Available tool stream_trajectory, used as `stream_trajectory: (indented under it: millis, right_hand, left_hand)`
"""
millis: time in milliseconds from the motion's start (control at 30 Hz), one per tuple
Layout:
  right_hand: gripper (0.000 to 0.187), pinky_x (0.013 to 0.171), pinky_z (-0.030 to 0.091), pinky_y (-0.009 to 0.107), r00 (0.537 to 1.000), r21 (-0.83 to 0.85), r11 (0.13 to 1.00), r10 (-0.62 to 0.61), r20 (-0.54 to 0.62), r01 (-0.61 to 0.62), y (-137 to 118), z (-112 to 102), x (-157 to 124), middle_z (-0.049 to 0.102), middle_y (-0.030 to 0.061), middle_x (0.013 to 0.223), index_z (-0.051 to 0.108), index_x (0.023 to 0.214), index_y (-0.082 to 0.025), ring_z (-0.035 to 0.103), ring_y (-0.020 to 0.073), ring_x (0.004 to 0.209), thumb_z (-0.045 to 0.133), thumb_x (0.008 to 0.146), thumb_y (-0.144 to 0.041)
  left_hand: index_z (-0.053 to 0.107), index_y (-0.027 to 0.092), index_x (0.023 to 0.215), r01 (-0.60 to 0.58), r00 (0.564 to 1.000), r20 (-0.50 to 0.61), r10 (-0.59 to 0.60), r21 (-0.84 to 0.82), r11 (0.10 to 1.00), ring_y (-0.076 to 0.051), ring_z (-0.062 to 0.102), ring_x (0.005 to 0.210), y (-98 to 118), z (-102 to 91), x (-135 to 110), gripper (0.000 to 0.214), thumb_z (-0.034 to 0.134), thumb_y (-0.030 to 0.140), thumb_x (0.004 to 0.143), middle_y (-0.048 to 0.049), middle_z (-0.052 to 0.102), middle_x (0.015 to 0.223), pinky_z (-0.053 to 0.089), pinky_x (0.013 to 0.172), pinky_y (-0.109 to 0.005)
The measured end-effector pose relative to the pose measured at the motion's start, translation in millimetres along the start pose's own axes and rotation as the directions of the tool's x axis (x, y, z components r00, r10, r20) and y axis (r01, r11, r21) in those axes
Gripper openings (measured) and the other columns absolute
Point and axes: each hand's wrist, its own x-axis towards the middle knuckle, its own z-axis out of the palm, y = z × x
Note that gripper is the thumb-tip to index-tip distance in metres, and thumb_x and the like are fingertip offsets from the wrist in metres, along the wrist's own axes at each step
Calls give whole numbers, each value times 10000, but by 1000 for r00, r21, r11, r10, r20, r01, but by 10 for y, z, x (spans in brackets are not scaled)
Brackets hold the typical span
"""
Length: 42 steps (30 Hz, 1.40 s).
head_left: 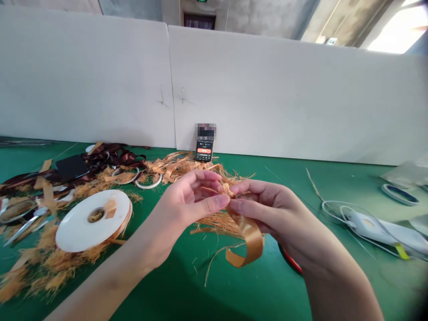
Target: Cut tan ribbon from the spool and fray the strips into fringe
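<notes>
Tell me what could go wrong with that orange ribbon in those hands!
The orange ribbon might slip, because only the fingertips of the left hand and right hand pinch it and its loop hangs loose. It could also snag in the frayed orange fibres just beneath it. The scissors lying among fibres further left might poke a hand reaching across.

Top of the phone [204,150] is pixelated out, and that red-rimmed thing [290,261] at lower middle is mostly hidden, so no clue what it is.
</notes>
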Motion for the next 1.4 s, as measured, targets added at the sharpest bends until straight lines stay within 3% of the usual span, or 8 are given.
stream_trajectory:
  millis: [100, 200, 400, 533, 700, 933, 1200, 1400]
  right_hand:
    - [105, 422, 335, 138, 997, -29, 997, -75, 4, 75, -6, 27, -25, 600, -45, 577, 720, 740, -205, 455, 25, 470, 776, 720, -291]
    - [44, 572, 441, 175, 990, -100, 985, -141, 3, 140, 5, 27, -40, 693, -19, 703, 763, 720, -244, 573, 73, 640, 789, 703, -276]
    - [102, 708, 443, 248, 987, -120, 981, -159, -32, 155, 35, 33, -41, 661, 0, 789, 758, 718, -241, 569, 130, 790, 755, 743, -339]
    - [144, 586, 380, 214, 998, 64, 996, -61, -11, 62, 18, 76, -46, 597, -7, 769, 712, 717, -197, 489, 87, 667, 736, 767, -330]
    - [242, 469, 193, 225, 997, 187, 982, -37, 71, 24, 20, 98, -56, 303, -66, 582, 622, 647, -180, 175, 79, 526, 681, 829, -329]
    - [219, 470, 182, 228, 999, 228, 974, -28, 28, 21, 34, 113, -54, 253, -66, 567, 645, 639, -189, 170, 85, 534, 713, 798, -323]
    - [189, 470, 192, 239, 998, 354, 934, -30, -56, 48, 77, 136, -6, 225, -64, 551, 638, 627, -217, 155, 98, 528, 733, 757, -316]
    - [53, 393, 192, 178, 996, 343, 937, -36, -86, 64, 78, 118, 12, 419, -81, 534, 719, 766, -227, 201, 36, 445, 761, 743, -249]
  left_hand:
    - [652, 248, 900, -18, 999, -49, 22, 82, 996, -99, 602, 851, -15, 4, -17, 211, 779, 290, 737, 35, 641, 844, 481, 733, -184]
    - [668, 245, 863, -44, 993, -100, 58, 143, 989, -96, 612, 814, -14, -17, -18, 198, 792, 295, 717, 34, 654, 817, 494, 722, -179]
    - [655, 235, 778, -87, 987, -122, 108, 164, 983, -88, 608, 727, 10, -12, -30, 161, 795, 277, 710, 42, 638, 746, 503, 668, -165]
    - [655, 238, 779, -147, 978, -130, 163, 129, 981, -77, 601, 712, -16, 21, -40, 152, 793, 253, 715, 49, 632, 743, 504, 660, -149]
    - [640, 239, 780, -256, 954, -153, 257, 31, 966, -70, 605, 709, -59, 71, -55, 161, 782, 185, 726, 56, 622, 730, 501, 640, -127]
    - [633, 248, 907, -232, 964, -126, 233, 21, 972, -76, 618, 765, -66, 91, -67, 267, 793, 170, 708, 45, 615, 948, 521, 687, -159]
    - [627, 248, 865, -234, 948, -209, 240, 55, 971, -79, 604, 675, -65, 117, -56, 281, 815, 175, 668, 52, 629, 843, 512, 627, -175]
    - [659, 240, 854, -228, 946, -212, 246, 109, 968, -97, 630, 772, -56, 98, -47, 218, 804, 209, 695, 35, 653, 869, 515, 676, -165]
